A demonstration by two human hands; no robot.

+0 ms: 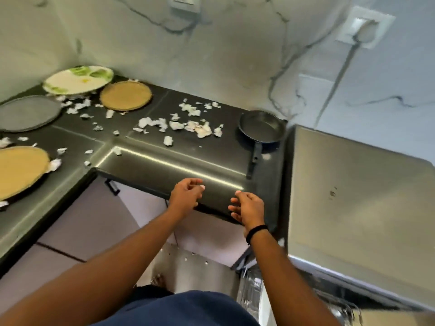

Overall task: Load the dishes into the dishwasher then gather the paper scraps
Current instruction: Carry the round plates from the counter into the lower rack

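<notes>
My left hand (186,195) and my right hand (248,208) hover side by side over the front edge of the black counter (179,161), both empty with fingers loosely curled and apart. A black frying pan (261,127) rests at the counter's right end, handle pointing toward me. On the left lie a white and green plate (78,80), a small tan plate (126,95), a grey plate (27,112) and a large tan plate (20,170). White paper scraps (188,125) are strewn across the counter. The dishwasher (353,201) stands at the right, its rack partly visible below.
A marbled wall with two sockets (363,29) rises behind the counter. Pale cabinet fronts (89,220) with a black handle sit under the counter. Some scraps lie on the floor near my feet.
</notes>
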